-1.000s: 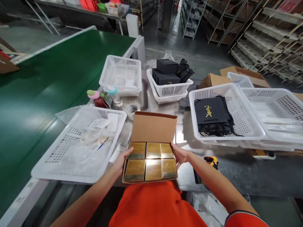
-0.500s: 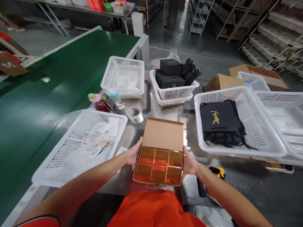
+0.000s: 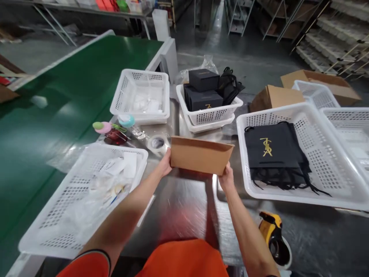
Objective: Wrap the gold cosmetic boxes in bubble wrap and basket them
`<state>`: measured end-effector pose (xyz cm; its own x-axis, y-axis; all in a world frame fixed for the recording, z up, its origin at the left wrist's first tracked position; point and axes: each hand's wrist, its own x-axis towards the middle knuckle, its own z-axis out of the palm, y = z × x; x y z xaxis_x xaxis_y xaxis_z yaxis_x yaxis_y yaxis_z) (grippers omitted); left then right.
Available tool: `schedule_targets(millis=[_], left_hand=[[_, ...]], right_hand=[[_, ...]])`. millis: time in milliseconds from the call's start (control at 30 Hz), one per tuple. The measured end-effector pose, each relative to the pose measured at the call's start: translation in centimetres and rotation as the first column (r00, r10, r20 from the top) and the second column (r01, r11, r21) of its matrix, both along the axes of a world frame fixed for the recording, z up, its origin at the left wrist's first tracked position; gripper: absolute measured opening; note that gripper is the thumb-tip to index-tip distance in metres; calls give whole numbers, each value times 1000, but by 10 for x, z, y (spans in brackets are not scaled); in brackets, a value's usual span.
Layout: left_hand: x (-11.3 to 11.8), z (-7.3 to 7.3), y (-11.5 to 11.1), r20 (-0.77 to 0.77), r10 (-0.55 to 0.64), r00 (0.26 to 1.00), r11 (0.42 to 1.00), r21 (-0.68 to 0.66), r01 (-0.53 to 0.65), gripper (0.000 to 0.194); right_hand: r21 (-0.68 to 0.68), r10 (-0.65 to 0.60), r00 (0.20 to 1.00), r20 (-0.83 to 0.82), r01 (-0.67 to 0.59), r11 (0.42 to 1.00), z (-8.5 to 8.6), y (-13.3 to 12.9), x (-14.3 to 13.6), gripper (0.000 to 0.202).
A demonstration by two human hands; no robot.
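A brown cardboard box [image 3: 200,154] is held up over the metal table [image 3: 187,204], its plain brown side facing me. My left hand [image 3: 165,163] grips its left end, and my right hand [image 3: 226,176] grips the lower right corner. The inside of the box is hidden from this angle. Just left of the box lies a roll of clear tape [image 3: 158,143]. Behind it, a white basket [image 3: 215,114] holds black boxes [image 3: 204,80] and black bags.
Black bags with a gold logo [image 3: 266,148] lie in a white basket [image 3: 325,154] at right. A basket of plastic wrappers [image 3: 66,198] stands left, beside the green conveyor [image 3: 72,77]. A yellow tape dispenser [image 3: 272,234] sits front right.
Both hands have moved the box forward, away from my body, and tilted it. The gold compartments are out of sight and a plain cardboard side shows instead. The camera view has shifted slightly.
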<state>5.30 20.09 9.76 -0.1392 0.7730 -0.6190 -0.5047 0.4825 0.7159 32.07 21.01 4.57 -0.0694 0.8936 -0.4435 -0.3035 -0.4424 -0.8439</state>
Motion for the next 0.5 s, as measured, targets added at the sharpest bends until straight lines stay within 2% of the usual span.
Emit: schedule_targets(millis=[67,133,167,267,367,433,500], left_hand=[[-1,-19,-25,-120,20,993,996,93,-9,53],[1,-40,-61,-289,-31,957,985,156,79,46],[3,-50,-80,-365,-63,929,981,146,124,47],[7,-74,-125,-501,-165,850,975,45,217,72],[6,-90,-145,-607,-244,756,950,6,312,78],[2,-96,-146,-672,-275,687,928,2,373,77],[1,-97,-145,-710,-297,638,913,-14,409,77]], right_hand=[[74,-40,999,-1,40,996,-13,-19,4,53],[109,-21,999,34,17,994,-25,-43,9,49],[115,1,997,71,-10,993,-30,-55,11,48],[99,122,967,222,-147,984,-42,-83,17,59],[98,182,936,301,-220,971,-56,-96,21,84],[107,205,926,318,-250,962,-64,-99,23,97],[104,223,926,305,-265,959,-69,-101,24,101]])
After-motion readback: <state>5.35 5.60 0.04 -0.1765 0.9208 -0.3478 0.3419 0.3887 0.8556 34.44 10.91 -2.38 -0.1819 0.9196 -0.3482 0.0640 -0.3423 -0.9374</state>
